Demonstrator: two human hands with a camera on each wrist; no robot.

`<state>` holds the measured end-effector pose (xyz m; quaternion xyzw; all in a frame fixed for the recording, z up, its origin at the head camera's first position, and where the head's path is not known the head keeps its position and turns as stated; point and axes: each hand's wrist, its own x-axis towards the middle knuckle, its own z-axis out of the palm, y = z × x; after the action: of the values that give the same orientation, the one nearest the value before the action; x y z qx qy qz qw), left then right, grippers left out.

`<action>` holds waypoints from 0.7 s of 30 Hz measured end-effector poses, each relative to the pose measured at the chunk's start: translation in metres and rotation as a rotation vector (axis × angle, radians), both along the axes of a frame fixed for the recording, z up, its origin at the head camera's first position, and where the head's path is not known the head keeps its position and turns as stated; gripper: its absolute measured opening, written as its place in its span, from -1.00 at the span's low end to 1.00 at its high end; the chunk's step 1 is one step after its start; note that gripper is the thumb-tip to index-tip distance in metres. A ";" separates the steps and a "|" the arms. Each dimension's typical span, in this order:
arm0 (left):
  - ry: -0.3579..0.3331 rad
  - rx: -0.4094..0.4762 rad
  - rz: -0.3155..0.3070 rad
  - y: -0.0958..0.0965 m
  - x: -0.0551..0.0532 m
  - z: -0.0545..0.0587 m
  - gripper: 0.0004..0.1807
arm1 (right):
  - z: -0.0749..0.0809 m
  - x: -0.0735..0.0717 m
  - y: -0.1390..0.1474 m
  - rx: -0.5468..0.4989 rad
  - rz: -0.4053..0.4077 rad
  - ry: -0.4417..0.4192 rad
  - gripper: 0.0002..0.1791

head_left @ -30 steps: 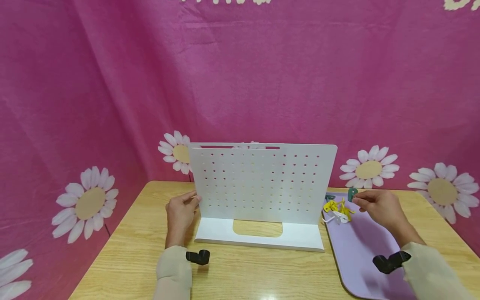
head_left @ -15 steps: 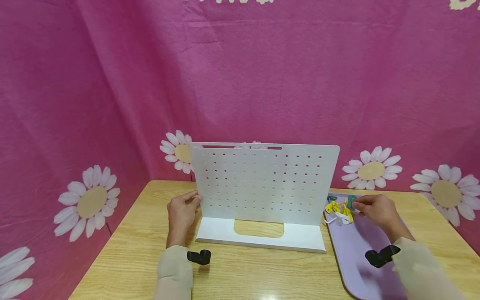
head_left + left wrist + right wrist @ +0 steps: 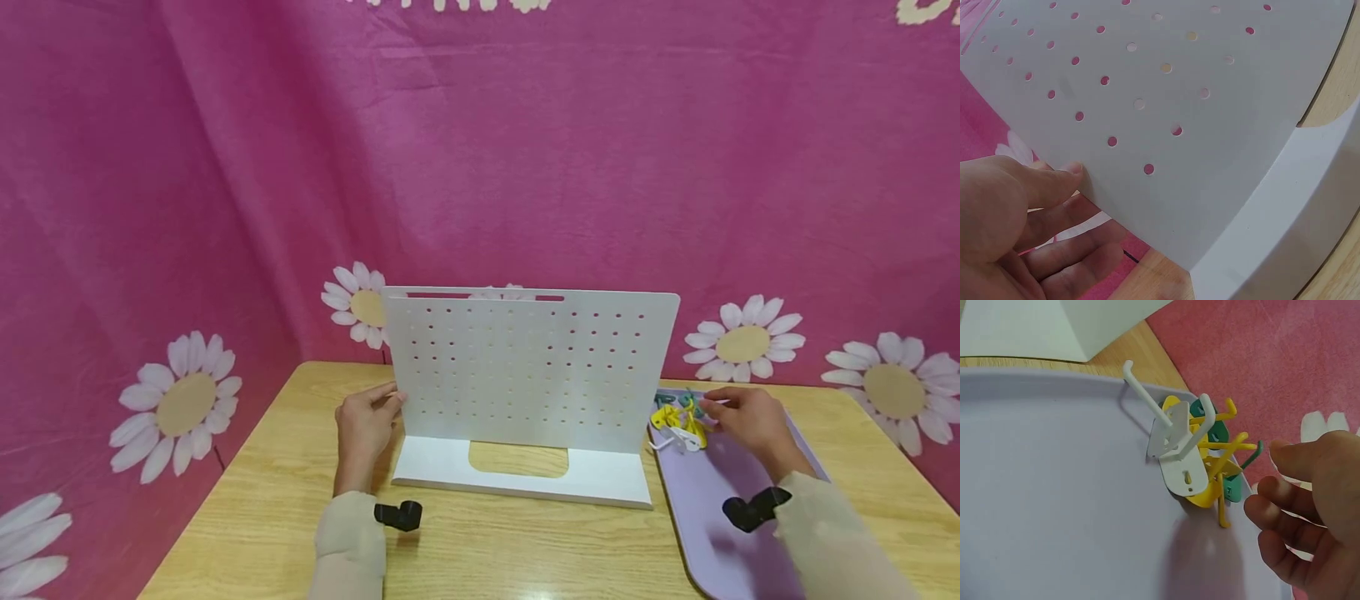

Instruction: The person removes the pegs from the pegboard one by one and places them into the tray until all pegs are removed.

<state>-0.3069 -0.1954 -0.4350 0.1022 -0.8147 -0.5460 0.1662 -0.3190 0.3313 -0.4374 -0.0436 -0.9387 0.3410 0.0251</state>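
A white pegboard [image 3: 517,379] stands upright on its own base on the table. My left hand [image 3: 365,423] pinches its left edge, the thumb [image 3: 1054,185] on the front face and the index finger behind. Over the far end of the lilac tray [image 3: 731,521], my right hand [image 3: 753,419] has its thumb and fingers apart, holding nothing. Just beside those fingertips in the right wrist view lies a green hook [image 3: 1233,489]. White hooks [image 3: 1184,476] and yellow hooks [image 3: 1204,499] are heaped against it, with more green [image 3: 1217,432] partly hidden beneath them.
The wooden table [image 3: 480,546] carries the board, with the tray along its right side. A pink cloth [image 3: 525,167] printed with daisies hangs behind and to the left. A black wrist camera [image 3: 756,508] sits on the right sleeve; another black camera [image 3: 399,515] is on the left.
My right hand has lowered the green hook into the tray's far end and let it go beside the heap. The left hand keeps its hold on the pegboard's edge.
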 end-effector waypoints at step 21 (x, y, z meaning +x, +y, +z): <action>0.026 -0.222 -0.088 -0.020 0.009 0.005 -0.60 | 0.025 0.032 -0.001 0.118 0.039 0.263 -0.54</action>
<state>-0.2978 -0.2155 -0.4299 0.0400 -0.8716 -0.4606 0.1629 -0.2865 0.3303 -0.4124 0.0212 -0.9463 0.2885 0.1440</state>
